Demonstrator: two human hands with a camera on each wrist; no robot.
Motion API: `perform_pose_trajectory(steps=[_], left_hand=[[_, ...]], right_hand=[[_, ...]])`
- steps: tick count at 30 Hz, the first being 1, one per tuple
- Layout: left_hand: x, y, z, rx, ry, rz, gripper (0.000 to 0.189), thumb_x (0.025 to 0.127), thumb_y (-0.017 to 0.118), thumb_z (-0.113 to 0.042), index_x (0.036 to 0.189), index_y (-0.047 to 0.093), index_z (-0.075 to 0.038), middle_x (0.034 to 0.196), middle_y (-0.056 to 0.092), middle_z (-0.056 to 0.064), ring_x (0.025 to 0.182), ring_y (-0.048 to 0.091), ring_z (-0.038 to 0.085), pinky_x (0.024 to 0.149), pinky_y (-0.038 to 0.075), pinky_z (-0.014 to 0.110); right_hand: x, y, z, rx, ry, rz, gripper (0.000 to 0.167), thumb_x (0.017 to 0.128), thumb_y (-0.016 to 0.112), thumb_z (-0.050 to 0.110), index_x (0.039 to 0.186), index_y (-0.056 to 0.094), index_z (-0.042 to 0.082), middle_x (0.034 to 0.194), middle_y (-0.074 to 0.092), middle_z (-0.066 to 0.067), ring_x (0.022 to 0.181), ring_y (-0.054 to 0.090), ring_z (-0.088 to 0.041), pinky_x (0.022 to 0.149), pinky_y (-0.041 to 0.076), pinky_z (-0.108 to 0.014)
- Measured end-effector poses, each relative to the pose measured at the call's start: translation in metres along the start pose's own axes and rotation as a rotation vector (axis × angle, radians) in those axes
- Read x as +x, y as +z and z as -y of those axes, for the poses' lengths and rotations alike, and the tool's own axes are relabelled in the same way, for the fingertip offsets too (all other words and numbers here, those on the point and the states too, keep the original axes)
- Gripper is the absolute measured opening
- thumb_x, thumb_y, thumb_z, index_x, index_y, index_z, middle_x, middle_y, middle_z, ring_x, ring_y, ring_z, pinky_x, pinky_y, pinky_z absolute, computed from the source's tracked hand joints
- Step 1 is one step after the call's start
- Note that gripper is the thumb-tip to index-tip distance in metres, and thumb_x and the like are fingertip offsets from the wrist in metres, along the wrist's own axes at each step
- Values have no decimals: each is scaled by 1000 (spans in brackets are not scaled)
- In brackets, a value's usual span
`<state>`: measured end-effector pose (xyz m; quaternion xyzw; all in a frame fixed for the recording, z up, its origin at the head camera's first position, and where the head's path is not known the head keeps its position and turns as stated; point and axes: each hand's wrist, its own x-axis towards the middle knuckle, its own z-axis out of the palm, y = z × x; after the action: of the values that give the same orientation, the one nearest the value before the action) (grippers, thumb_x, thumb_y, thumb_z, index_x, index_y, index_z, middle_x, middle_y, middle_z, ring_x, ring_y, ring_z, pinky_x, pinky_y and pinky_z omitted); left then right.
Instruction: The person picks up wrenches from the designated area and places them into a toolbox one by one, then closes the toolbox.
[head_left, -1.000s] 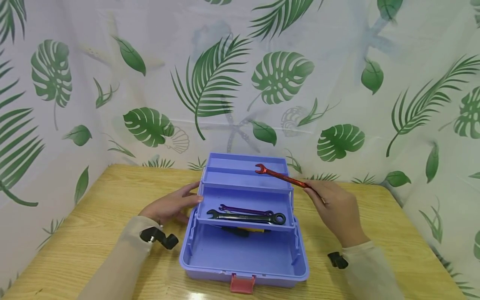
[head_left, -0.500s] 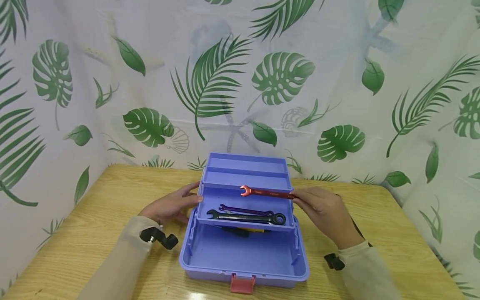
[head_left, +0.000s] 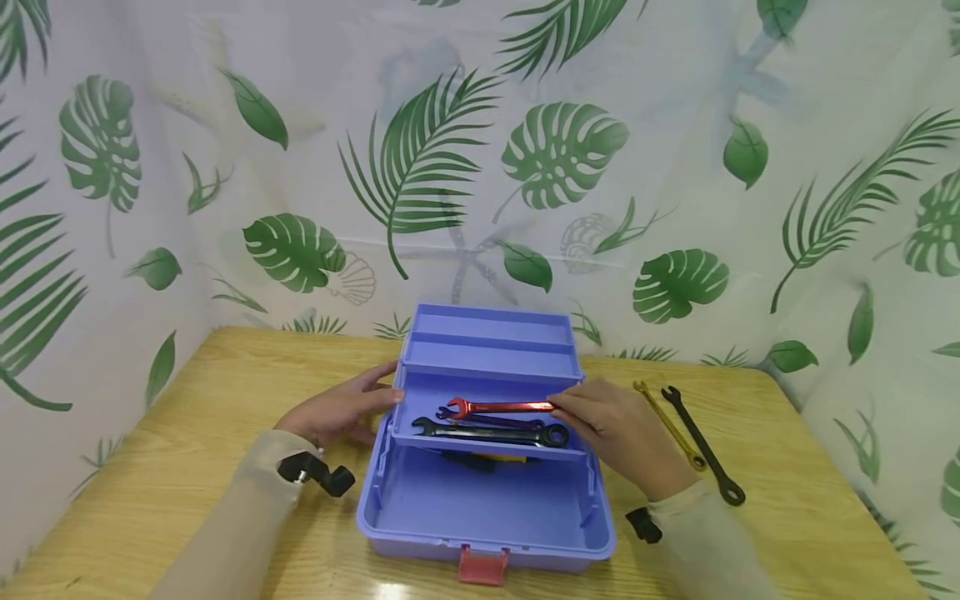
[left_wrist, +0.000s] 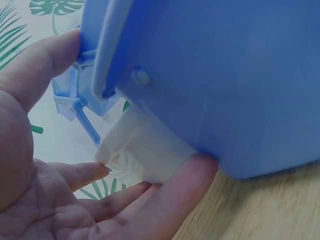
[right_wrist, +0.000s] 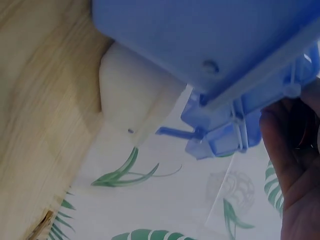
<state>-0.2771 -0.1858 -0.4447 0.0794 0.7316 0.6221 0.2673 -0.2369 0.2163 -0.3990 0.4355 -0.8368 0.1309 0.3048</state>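
A blue-purple toolbox (head_left: 487,508) stands unfolded, its stepped trays raised over the base. My right hand (head_left: 618,433) pinches a red combination wrench (head_left: 502,407) by one end, level and low over the lower tray (head_left: 420,390). Just below it in that tray lie a small purple wrench (head_left: 517,424) and a large black wrench (head_left: 480,433). My left hand (head_left: 337,412) steadies the toolbox's left side. In the left wrist view its thumb (left_wrist: 62,50) touches the tray edge and its fingers are loosely spread. The right wrist view shows only part of my right hand (right_wrist: 295,175).
On the wooden table (head_left: 780,433), right of the toolbox, lie a yellow wrench (head_left: 667,423) and another black wrench (head_left: 705,446). Black and yellow tools (head_left: 483,461) show under the lower tray. A red latch (head_left: 482,567) hangs at the front. A leaf-print sheet (head_left: 465,167) hangs behind.
My right hand has moved left and down, bringing the red wrench from above the upper tray down to the lower tray. The yellow and black wrenches on the table have come into sight. The left hand stays put.
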Motion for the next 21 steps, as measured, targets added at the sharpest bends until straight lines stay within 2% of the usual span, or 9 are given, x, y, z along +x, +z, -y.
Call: perform_pose_trajectory(steps=[6, 14, 21], left_hand=[[1, 0, 0, 1, 3, -2, 86, 98, 69, -42, 166, 18, -28, 158, 43, 21, 126, 60, 40, 90, 58, 58], [1, 0, 0, -5, 20, 9, 83, 100, 67, -40, 166, 18, -27, 156, 46, 20, 133, 55, 40, 93, 56, 62], [1, 1, 2, -19, 31, 20, 83, 101, 66, -38, 166, 17, -25, 157, 44, 21, 129, 58, 39, 93, 56, 61]], right_hand=[[14, 6, 8, 18, -21, 65, 22, 84, 85, 12, 105, 81, 9, 95, 76, 0, 85, 72, -17, 72, 61, -36], [27, 7, 12, 27, 56, 197, 16, 89, 83, 22, 103, 82, 15, 88, 75, 4, 75, 70, -10, 64, 57, -30], [28, 10, 10, 68, 108, 262, 16, 90, 82, 25, 103, 83, 17, 90, 76, 6, 79, 71, -9, 67, 58, -30]])
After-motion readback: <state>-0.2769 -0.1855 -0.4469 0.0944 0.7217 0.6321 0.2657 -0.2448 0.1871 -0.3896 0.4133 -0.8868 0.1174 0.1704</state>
